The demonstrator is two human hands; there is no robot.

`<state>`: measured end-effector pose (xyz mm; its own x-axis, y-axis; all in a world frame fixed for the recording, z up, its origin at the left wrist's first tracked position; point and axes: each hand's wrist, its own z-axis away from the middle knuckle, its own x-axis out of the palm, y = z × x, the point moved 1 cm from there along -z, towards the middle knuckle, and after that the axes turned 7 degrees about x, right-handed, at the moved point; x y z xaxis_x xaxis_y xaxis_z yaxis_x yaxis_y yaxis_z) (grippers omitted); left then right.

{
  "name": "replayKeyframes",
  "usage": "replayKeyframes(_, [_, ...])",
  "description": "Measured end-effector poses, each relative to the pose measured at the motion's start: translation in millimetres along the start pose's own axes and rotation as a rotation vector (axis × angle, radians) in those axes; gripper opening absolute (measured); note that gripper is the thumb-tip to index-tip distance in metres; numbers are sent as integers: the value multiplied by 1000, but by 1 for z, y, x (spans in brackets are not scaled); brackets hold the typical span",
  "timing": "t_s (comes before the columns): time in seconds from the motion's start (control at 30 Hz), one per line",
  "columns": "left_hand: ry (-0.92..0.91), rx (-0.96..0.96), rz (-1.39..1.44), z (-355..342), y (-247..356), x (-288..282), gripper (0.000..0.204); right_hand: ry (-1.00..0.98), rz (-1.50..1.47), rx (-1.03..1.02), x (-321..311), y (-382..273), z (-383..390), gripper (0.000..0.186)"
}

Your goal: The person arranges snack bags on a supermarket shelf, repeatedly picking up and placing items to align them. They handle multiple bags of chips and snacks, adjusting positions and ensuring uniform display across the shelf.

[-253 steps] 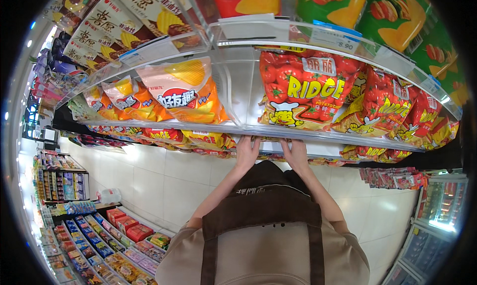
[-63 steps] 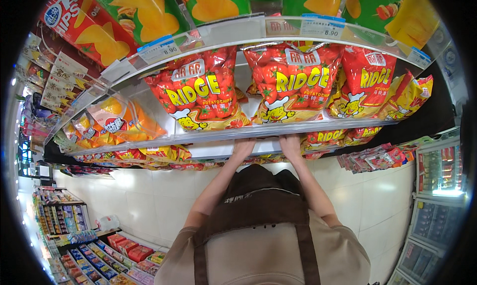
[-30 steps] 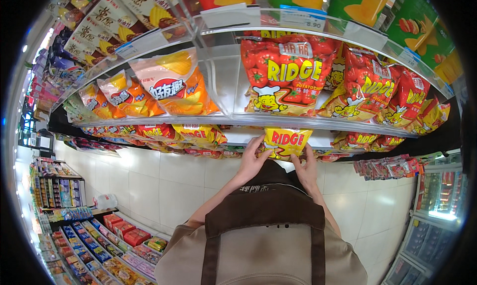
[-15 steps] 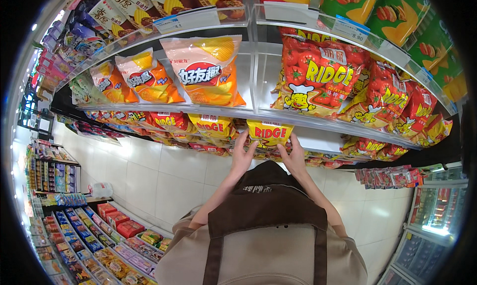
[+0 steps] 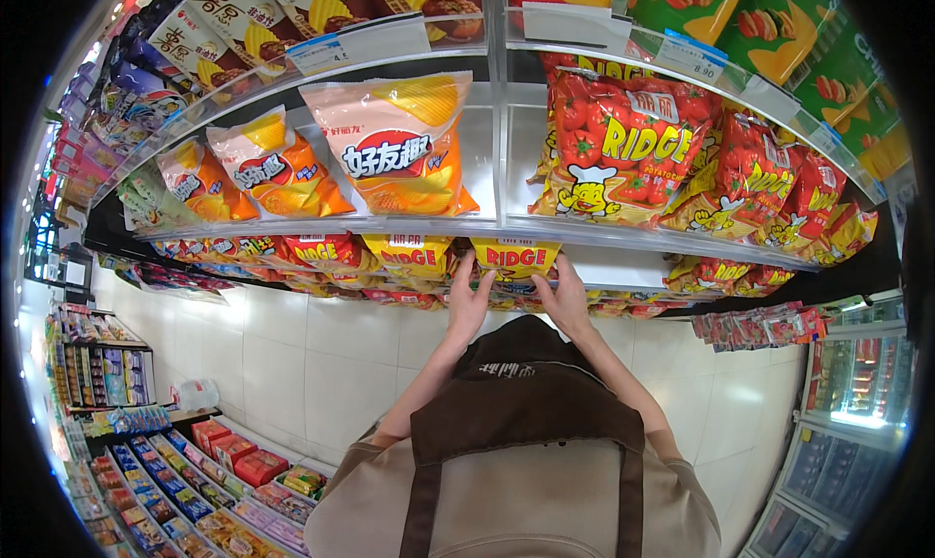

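Note:
A yellow bag of potato chips with red lettering (image 5: 516, 259) is between my two hands, on the shelf below the upper ledge. My left hand (image 5: 469, 303) grips its left side, thumb toward the front. On the opposite side my right hand (image 5: 565, 301) presses in with its fingers. The upper ledge hides the top of this bag. Just left of it stands a similar yellow chip bag (image 5: 404, 257). To the right of my right hand lies a bare white stretch of shelf (image 5: 618, 268).
Above, a clear-fronted shelf ledge (image 5: 390, 229) carries an orange chip bag (image 5: 394, 154) and red tomato-printed chip bags (image 5: 623, 149). Hanging red packets (image 5: 760, 326) are at the right. Low racks of packaged snacks (image 5: 185, 470) stand lower left, and a lit cooler (image 5: 857, 383) lower right.
My hands and the yellow chip bag have moved slightly deeper under the upper ledge. The whole view has shifted a little, so the shelves appear farther left and lower.

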<state>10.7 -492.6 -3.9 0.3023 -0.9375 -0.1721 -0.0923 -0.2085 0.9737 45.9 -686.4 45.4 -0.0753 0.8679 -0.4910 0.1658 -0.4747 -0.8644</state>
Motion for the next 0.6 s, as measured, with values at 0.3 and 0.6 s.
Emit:
replayKeyframes(0.3, [-16,31,36,3,6,-1,58,7,29,0,8,7,1,34])
replayKeyframes(0.6, [3,20,25,4,22,-5,59,6,5,73,11,4,8,45])
